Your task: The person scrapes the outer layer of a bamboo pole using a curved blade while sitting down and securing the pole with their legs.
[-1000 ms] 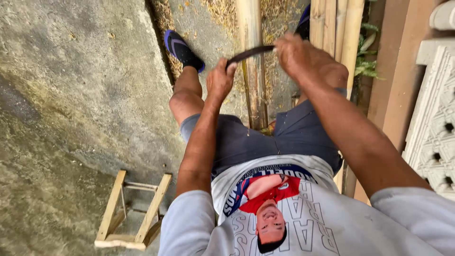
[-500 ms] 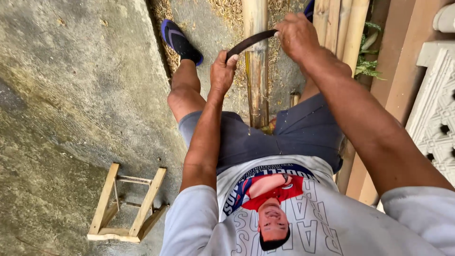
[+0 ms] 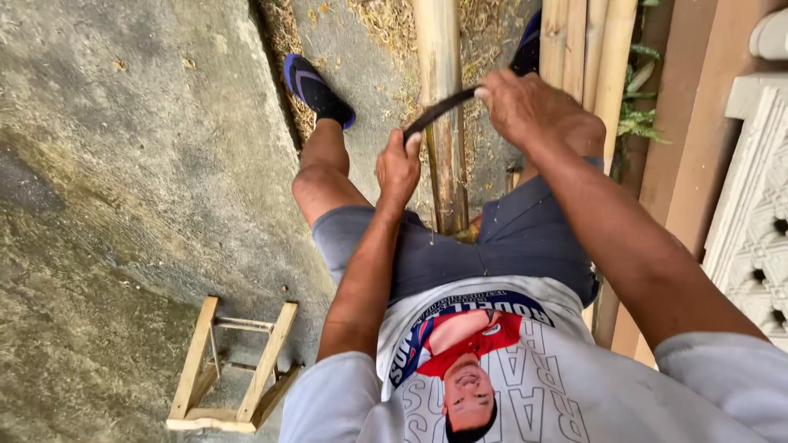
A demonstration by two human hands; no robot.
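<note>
A thick bamboo pole (image 3: 439,98) runs from between my knees away across the concrete floor. A dark curved blade (image 3: 439,108) lies across the pole. My left hand (image 3: 398,168) grips the blade's near end, to the left of the pole. My right hand (image 3: 525,107) grips its other end, to the right of the pole. Both arms reach forward over my lap.
Several more bamboo poles (image 3: 587,57) lie along the right, beside a brown wall base (image 3: 698,164) and a carved white block (image 3: 755,221). A small wooden stool frame (image 3: 234,369) lies on the concrete floor (image 3: 123,164) at lower left. Shavings litter the ground by the pole.
Both hands and the blade have slid a little farther along the pole, away from my body. The view has shifted slightly.
</note>
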